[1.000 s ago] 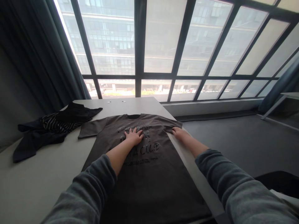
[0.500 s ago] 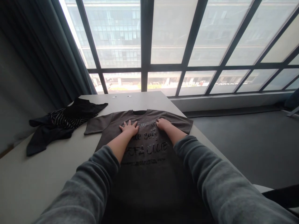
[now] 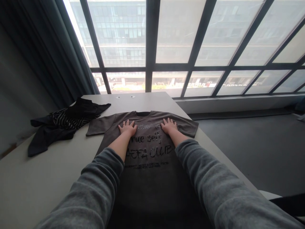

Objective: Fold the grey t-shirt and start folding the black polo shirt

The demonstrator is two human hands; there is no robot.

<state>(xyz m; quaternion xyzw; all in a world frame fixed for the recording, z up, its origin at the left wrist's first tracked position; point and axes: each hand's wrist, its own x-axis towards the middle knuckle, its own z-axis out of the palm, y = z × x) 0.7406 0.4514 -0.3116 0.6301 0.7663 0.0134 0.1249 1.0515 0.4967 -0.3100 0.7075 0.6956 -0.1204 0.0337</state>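
We see a brown T-shirt (image 3: 152, 165) spread face up on a pale table (image 3: 35, 184), its collar toward the window (image 3: 176, 47) and its hem running down out of view between the two grey sleeves in the foreground. The left hand (image 3: 127, 128) lies flat on the shirt's chest just below the collar, to the left of the printed lettering, fingers spread and palm down, gripping nothing. The right hand (image 3: 169, 125) lies the same way on the other side of the chest, near the right shoulder seam, fingers fanned out and loose on the cloth. Between the two hands runs the print, of which we can read "true self" and a larger line below it (the first letters of that line are hard to make out, the last word reads "CLUB"), with a band of small text beneath that is too fine to read. The shirt's short sleeves lie out flat to either side, the right one reaching close to the table's edge. To the left of the shirt, well apart from the hands, a heap of dark clothing (image 3: 64, 125) with a striped piece in it lies crumpled on the table, one corner just beside the shirt's left sleeve. A dark curtain (image 3: 40, 54) hangs at the far left beside the window.
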